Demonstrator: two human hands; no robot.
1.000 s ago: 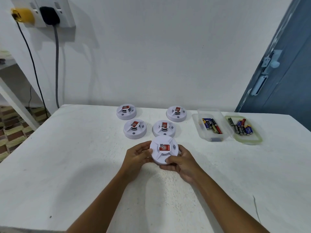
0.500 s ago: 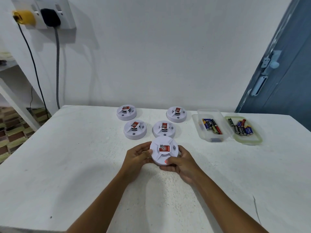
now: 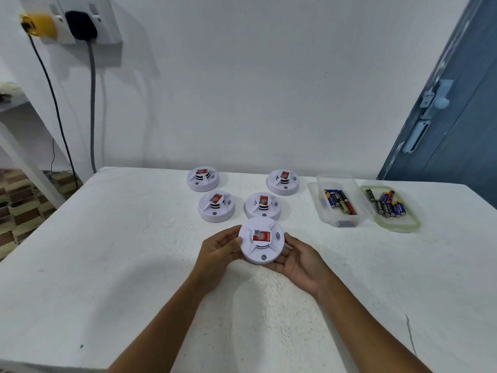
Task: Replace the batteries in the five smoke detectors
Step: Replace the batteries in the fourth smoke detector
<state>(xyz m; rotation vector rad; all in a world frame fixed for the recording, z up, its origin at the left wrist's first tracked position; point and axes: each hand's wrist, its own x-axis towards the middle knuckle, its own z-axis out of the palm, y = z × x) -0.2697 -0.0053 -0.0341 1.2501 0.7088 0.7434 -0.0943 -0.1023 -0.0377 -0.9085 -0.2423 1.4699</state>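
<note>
Fingers (image 3: pixel 271 261) of right hand (image 3: pixel 298 262) cradling detector (image 3: pixel 261 240) from under its rim at 4 o'clock, thumb out of sight; fingers of left hand (image 3: pixel 219 250) curled round rim at 9 o'clock, thumb tip on edge. Held face up, red label level, just above table (image 3: pixel 107 251) or resting on it, cannot tell which. Two-sided grip probably chosen for twisting body off its base or turning it over, battery bay not visible on this face. Task judged barely begun.

Head view, farther back: four more detectors (image 3: pixel 216 205) in two rows at 11 to 12 o'clock of held one, all face up, nearest almost touching it, kept close as a queue. Tub (image 3: pixel 314 195) at 2 o'clock with a few batteries (image 3: pixel 339 201); just right of it lid (image 3: pixel 414 224) with more cells (image 3: pixel 387 204), likely old kept apart from new, which is which unknowable. Both within right hand's reach. Plugs (image 3: pixel 80 24) in wall socket at 10 o'clock, door (image 3: pixel 457 130) at far right, uninvolved.
</note>
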